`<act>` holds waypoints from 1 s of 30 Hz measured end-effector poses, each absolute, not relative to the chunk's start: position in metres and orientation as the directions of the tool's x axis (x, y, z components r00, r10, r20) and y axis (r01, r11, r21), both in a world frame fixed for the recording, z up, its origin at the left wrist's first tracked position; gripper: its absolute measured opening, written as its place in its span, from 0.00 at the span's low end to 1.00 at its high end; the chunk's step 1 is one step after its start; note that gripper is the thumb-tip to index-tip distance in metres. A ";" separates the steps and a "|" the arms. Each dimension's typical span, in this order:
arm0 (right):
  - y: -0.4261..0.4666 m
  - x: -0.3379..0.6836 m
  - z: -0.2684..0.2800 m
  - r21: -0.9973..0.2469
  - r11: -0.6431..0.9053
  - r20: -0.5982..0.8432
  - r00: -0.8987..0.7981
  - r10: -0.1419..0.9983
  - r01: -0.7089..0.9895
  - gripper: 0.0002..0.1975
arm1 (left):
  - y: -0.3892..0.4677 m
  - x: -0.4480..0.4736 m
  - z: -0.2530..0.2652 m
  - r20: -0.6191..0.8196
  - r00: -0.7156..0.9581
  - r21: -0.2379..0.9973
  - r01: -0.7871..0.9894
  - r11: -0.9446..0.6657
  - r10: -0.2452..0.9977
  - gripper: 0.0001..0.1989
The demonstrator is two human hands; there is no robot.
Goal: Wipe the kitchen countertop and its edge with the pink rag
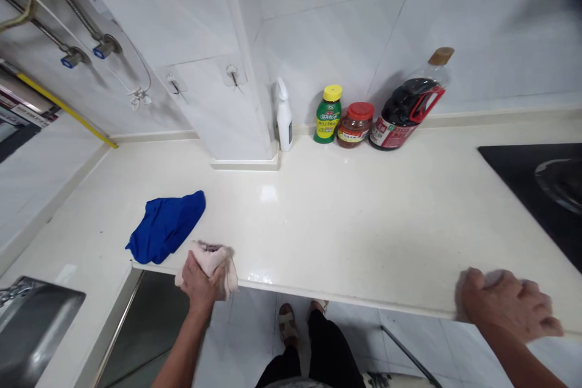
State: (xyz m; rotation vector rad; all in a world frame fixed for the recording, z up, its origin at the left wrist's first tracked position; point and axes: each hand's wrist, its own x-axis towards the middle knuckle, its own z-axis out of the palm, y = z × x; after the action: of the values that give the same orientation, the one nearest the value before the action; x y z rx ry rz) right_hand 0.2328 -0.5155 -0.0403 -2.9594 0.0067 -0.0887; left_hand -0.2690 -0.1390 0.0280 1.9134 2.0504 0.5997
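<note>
My left hand (199, 282) is closed around a bunched pale pink cloth (213, 260) at the counter's front edge, and part of the cloth hangs over that edge. Just behind and left of it lies a crumpled blue cloth (166, 227), apart from my hand. My right hand (509, 303) rests on the front edge of the white counter (345, 218) at the far right, palm down with its fingers spread. It holds nothing.
Along the back wall stand a white spray bottle (284, 118), a green bottle with yellow cap (328, 115), a red-lidded jar (356, 125) and a large dark sauce bottle (409, 106). A black cooktop (509, 160) is at right, a metal sink (50, 321) at lower left.
</note>
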 end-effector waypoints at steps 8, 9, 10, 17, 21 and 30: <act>-0.507 0.225 -0.024 -0.169 -0.986 0.017 1.000 0.000 0.002 0.30 | -0.148 -0.244 0.015 0.129 0.274 0.229 0.927 -0.298 0.953 0.34; -0.505 0.224 -0.022 -0.181 -0.983 0.017 1.000 -0.001 0.002 0.30 | -0.156 -0.232 0.014 0.120 0.338 0.230 0.905 -0.357 0.934 0.35; -0.503 0.224 -0.020 -0.196 -0.981 0.021 1.000 -0.005 -0.001 0.30 | -0.165 -0.219 0.013 0.103 0.423 0.222 0.873 -0.435 0.900 0.35; -0.497 0.225 -0.020 -0.271 -0.963 0.121 0.993 -0.015 0.018 0.28 | -0.267 -0.103 0.006 -0.049 0.925 0.234 0.377 -0.896 0.377 0.41; -0.497 0.225 -0.021 -0.296 -0.955 0.149 0.989 -0.008 0.037 0.29 | -0.318 -0.040 0.007 -0.084 0.996 0.357 0.004 -0.934 -0.027 0.38; -0.495 0.226 -0.029 -0.296 -0.952 0.260 0.965 -0.005 0.075 0.29 | -0.361 0.036 0.003 -0.028 0.970 0.259 -0.225 -0.939 -0.240 0.36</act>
State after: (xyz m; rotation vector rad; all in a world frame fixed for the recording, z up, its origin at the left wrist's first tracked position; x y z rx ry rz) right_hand 0.2256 -0.4949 -0.0290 -2.8086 -0.0511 -0.3733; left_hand 0.0360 -0.3610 0.0029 2.8632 -0.3432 -0.0856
